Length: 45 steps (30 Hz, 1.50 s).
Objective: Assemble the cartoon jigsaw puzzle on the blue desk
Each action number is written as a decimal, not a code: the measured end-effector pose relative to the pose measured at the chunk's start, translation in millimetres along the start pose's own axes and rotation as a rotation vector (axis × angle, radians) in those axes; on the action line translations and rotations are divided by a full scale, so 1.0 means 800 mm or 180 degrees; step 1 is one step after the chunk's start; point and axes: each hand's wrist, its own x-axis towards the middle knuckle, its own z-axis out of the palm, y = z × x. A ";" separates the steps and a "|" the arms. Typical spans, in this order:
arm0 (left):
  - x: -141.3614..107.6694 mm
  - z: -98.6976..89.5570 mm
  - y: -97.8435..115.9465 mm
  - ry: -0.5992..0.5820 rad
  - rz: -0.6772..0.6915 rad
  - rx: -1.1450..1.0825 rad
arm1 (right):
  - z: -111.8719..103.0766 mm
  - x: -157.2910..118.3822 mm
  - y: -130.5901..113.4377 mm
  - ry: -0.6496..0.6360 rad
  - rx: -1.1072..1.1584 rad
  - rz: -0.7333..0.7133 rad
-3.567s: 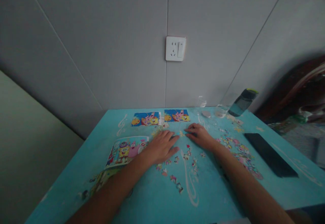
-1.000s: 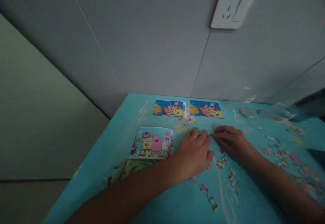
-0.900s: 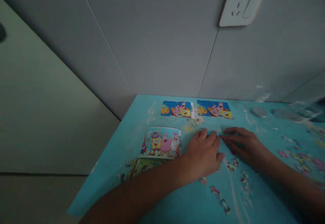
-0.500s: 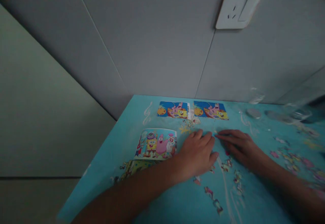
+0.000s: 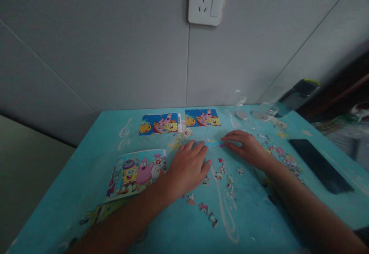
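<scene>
My left hand [image 5: 188,165] lies palm down on the blue tabletop, fingers stretched and thumb apart, its fingertips at the left end of some joined light-blue puzzle pieces [image 5: 212,143]. At the right end of these, the thumb and fingertips of my right hand [image 5: 243,146] close on a small blue and pink puzzle piece [image 5: 221,145]; its outline is partly hidden. Loose puzzle pieces [image 5: 230,185] are scattered nearer me. A cartoon picture card [image 5: 138,173] rests beside my left wrist, partly covered by my forearm.
Two blue cartoon cards [image 5: 160,124] lie near the wall. A pile of puzzle pieces [image 5: 284,156] and a dark flat slab [image 5: 319,165] are on the right. Clear containers [image 5: 268,110] stand at the back right. A socket plate [image 5: 207,0] is on the wall.
The view has swung right, bringing the dark slab and more of the right side into sight. My hands stay close together over the pieces, with little change in pose.
</scene>
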 end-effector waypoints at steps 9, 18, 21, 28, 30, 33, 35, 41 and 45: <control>0.001 -0.002 0.000 -0.0001 0.0023 0.0028 | 0.006 -0.001 0.007 0.0100 0.0079 0.0078; -0.001 0.000 -0.002 0.0040 0.0055 0.0026 | 0.016 0.002 -0.006 -0.0390 -0.0788 -0.0529; -0.001 0.002 -0.003 0.0036 0.0076 0.0027 | 0.014 0.003 -0.007 -0.0443 -0.0998 -0.0629; 0.001 0.003 -0.004 -0.0015 0.0091 0.0084 | 0.012 0.002 -0.010 -0.0499 -0.0755 -0.0577; 0.000 0.002 -0.003 -0.0026 0.0077 0.0111 | 0.007 0.001 -0.011 -0.0431 -0.0542 -0.0587; -0.002 0.003 -0.001 -0.0028 0.0063 0.0147 | -0.002 -0.001 -0.011 0.0051 -0.0329 -0.0471; -0.004 0.004 0.001 -0.0025 0.0058 0.0164 | -0.004 -0.002 -0.012 0.0454 -0.0259 -0.0310; -0.008 0.012 0.001 -0.0030 0.0044 0.0191 | 0.028 0.000 -0.024 -0.0211 -0.0626 -0.0529; -0.008 0.011 0.001 -0.0021 0.0060 0.0197 | 0.042 0.000 -0.035 -0.0408 -0.1107 -0.0489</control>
